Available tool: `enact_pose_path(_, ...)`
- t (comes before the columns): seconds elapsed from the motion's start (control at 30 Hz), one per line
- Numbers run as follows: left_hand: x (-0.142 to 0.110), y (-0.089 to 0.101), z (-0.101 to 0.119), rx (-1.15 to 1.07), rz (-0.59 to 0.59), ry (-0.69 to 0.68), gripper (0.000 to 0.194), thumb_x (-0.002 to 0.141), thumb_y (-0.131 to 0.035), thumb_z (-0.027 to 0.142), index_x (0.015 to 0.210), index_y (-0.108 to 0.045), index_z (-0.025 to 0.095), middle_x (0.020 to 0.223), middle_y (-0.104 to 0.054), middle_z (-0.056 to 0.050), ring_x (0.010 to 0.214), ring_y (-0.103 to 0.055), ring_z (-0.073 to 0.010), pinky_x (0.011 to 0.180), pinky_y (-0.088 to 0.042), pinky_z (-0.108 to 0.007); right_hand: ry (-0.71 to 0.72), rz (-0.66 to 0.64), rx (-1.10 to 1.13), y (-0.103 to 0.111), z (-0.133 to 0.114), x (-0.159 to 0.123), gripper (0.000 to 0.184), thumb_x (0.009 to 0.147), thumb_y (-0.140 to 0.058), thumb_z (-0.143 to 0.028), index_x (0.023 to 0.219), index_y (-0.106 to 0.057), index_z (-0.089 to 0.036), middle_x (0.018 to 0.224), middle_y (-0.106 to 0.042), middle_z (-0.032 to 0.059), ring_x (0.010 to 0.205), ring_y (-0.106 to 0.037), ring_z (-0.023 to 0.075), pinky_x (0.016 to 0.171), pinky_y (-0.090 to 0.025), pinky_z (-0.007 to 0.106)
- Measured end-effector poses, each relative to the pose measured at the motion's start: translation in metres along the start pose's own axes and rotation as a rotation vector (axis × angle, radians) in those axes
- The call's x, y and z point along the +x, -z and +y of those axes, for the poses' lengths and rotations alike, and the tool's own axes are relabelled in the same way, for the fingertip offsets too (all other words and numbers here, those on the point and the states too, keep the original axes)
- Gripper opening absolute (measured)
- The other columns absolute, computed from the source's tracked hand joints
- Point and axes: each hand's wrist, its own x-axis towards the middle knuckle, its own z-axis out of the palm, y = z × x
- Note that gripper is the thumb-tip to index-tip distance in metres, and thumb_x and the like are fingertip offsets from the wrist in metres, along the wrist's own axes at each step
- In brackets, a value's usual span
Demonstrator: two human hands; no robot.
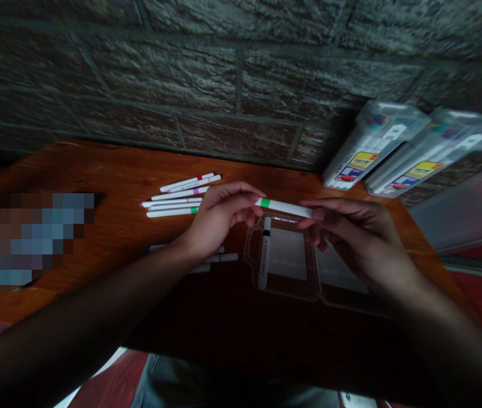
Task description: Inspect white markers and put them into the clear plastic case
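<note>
A white marker with a green band is held level between my two hands, above the table. My left hand pinches its banded end, and the fingers of my right hand close on the other end. Below the marker lies an opened clear plastic case, with one black-banded marker along its left side. Several white markers with red, purple and green bands lie behind my left hand. More markers rest near my left wrist, partly hidden by the forearm.
Two filled clear marker cases stand upright at the back right, against the brick wall. A blurred-out object lies on the left of the wooden table. A white item shows at the bottom edge.
</note>
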Motion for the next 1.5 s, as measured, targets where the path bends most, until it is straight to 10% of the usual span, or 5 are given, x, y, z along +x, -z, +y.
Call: enact_pose_path(1.5, 0.003, -0.002, 0.002, -0.053, 0.114, 0.037, 0.005, 0.082, -0.073, 0.015, 0.084, -0.077, 0.013, 0.068, -0.072, -0.003, 0.057, -0.061, -0.0105, 0.055, -0.050, -0.023, 0.000, -0.055, 0.196, 0.000, -0.006, -0.003, 0.029, 0.092, -0.069, -0.017, 0.115, -0.084, -0.023, 0.094, -0.086, 0.0071, 0.062, -0.073, 0.0146, 0.052, -0.056, 0.025)
